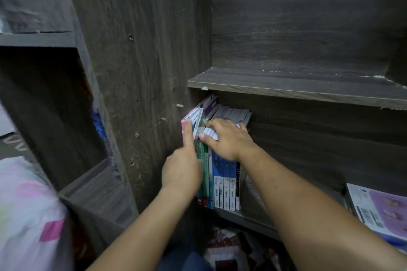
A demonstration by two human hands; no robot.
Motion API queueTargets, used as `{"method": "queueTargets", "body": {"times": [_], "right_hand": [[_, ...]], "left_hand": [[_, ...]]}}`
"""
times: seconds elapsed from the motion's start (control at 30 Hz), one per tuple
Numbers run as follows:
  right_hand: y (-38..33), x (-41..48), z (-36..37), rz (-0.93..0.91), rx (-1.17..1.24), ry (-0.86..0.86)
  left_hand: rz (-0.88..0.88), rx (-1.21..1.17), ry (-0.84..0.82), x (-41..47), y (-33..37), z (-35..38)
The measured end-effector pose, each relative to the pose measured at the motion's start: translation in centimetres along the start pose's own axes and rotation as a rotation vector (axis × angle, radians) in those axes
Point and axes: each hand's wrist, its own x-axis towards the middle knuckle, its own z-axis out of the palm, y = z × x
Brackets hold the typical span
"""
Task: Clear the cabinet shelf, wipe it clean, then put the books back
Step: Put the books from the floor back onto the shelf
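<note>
Just two hands [182,169] [226,138], one book row [222,185]

A dark wood-grain cabinet's lower shelf [255,200] carries a row of books [222,185] standing upright, spines outward, packed against the left side panel [143,94]. Blue-and-white spines stand near the row's right end, green ones to their left, and a pink book [183,130] sits at the far left, just beside the panel. Well apart, at the shelf's right end, a stack of printed booklets [378,211] lies flat. The upper shelf [308,86] shows pale flecks along its back edge.
</note>
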Motion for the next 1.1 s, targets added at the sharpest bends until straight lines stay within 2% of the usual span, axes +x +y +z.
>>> {"method": "queueTargets", "body": {"times": [0.47,0.77,1.1], "right_hand": [[-0.4,0.0,-0.6,0.012,-0.167,-0.158],[-0.2,-0.1,-0.3,-0.03,-0.121,-0.088],[0.0,-0.2,0.0,-0.04,-0.122,-0.025]], "left_hand": [[0.053,0.354,-0.232,-0.1,1.1,-7.5],[0.036,0.533,-0.351,-1.4,1.3,-12.4],[0.061,0.596,-0.438,0.1,2.1,-12.0]]}}
